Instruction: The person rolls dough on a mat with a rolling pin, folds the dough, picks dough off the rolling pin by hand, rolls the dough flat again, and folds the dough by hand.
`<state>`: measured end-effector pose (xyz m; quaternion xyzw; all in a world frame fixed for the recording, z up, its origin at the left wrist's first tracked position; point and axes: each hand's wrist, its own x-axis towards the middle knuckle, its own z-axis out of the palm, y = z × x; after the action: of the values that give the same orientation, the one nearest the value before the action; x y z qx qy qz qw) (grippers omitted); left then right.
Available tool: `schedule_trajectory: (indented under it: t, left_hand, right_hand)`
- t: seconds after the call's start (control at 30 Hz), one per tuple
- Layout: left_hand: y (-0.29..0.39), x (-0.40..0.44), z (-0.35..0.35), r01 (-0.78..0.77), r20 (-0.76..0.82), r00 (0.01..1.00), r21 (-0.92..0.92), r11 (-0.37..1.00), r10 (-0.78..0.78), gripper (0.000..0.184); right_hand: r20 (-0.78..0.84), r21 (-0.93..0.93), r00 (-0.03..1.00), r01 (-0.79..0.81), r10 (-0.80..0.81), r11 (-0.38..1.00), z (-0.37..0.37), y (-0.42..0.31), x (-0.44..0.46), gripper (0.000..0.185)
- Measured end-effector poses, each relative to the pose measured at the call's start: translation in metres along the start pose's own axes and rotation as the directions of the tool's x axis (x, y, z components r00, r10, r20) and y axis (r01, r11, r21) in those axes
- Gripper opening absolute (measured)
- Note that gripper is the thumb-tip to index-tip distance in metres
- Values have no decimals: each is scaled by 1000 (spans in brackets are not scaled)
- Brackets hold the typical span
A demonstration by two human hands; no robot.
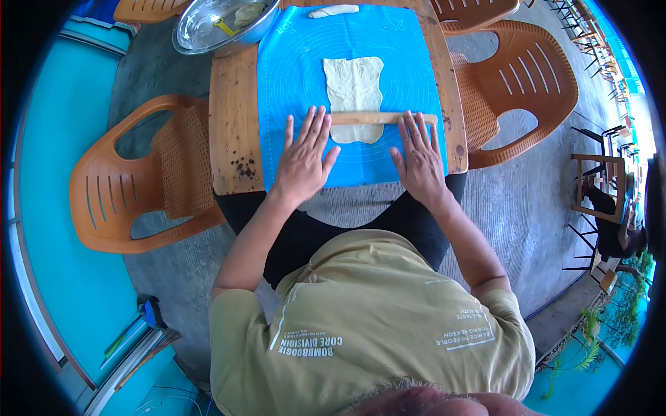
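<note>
A wooden rolling pin point(366, 118) lies crosswise over a flattened sheet of pale dough point(354, 82) on a blue silicone mat point(291, 76). My left hand point(304, 154) rests at the pin's left end, fingers stretched out flat, palm down. At the right end, my right hand point(419, 154) lies with fingers extended over the pin. Neither hand is wrapped round it. The dough sheet is roughly rectangular with wavy edges, and its near part shows below the pin. A rolled-up piece of dough point(334, 11) sits at the mat's far edge.
A metal bowl point(198, 31) at the table's far left corner holds a yellow tool point(225, 27) and more dough point(248, 14). The wooden table point(232, 139) has orange chairs on its left point(114, 184) and right point(531, 80). Another person point(614, 232) is at the far right.
</note>
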<state>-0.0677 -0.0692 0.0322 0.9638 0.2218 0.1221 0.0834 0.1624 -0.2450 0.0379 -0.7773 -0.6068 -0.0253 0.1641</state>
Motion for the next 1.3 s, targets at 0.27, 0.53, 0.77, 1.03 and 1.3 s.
schedule_trajectory:
  t: [0.27,0.53,0.77,1.03,1.3]
  left_hand:
    - [-38,89,22,169,-41,985,16,986,-168,67]
    - [12,-1,-14,38,70,997,15,999,-39,61]
    - [2,17,2,55,-51,997,-25,998,-56,66]
    - [14,12,-5,101,35,994,-5,995,-101,68]
    - [-1,22,8,73,-43,996,-6,997,-73,67]
  right_hand:
    - [-69,2,992,-104,104,995,37,28,90,64]
    - [-39,33,999,-10,11,999,-2,-6,-3,60]
    - [-84,56,995,-47,52,997,15,-3,24,63]
    - [-54,58,996,-64,67,996,13,-8,17,66]
    - [-72,52,995,-59,63,997,25,-6,27,69]
